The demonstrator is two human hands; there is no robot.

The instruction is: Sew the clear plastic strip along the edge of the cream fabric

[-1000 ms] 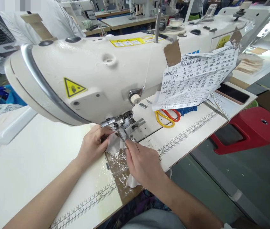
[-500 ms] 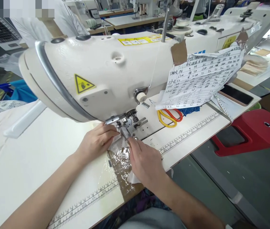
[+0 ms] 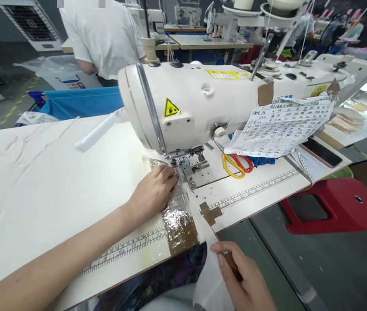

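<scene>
While the left hand (image 3: pixel 153 190) curls, any grip hard to tell, right hand (image 3: pixel 248 278) clasping brown-handled tool (image 3: pixel 231 262), wrist cut off

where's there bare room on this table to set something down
Widest: the white tabletop between the left forearm and the white bar. Smaller: the ruler-marked strip between the scissors and front edge. Crowded: beneath the sewing machine, by the left hand, and around the scissors, blue cloth and smartphone.
</scene>
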